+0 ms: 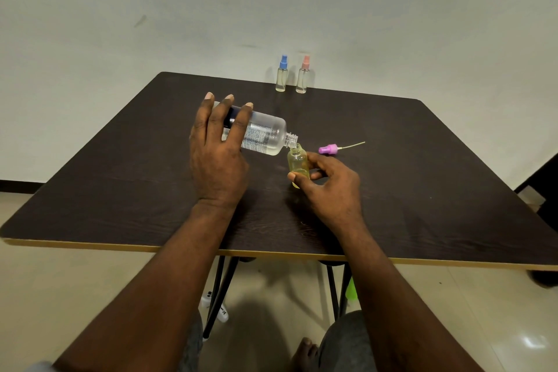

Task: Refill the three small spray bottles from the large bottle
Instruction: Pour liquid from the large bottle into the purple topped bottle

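My left hand (218, 154) grips the large clear bottle (265, 134), which lies tipped on its side with its uncapped mouth pointing right. That mouth sits right over the open neck of a small uncapped bottle (298, 164) holding yellowish liquid. My right hand (330, 187) pinches this small bottle between thumb and fingers, just above the dark table (422, 184). Its purple spray top (329, 148) with a thin tube lies on the table to the right. Two more small spray bottles stand capped at the far edge, one with a blue top (281, 75), one with a pink top (303, 77).
A pale wall rises just behind the table's far edge. Black table legs, a white object (222, 309) and a green object (351, 290) are on the tiled floor under the table. Something dark stands at the far right (543, 184).
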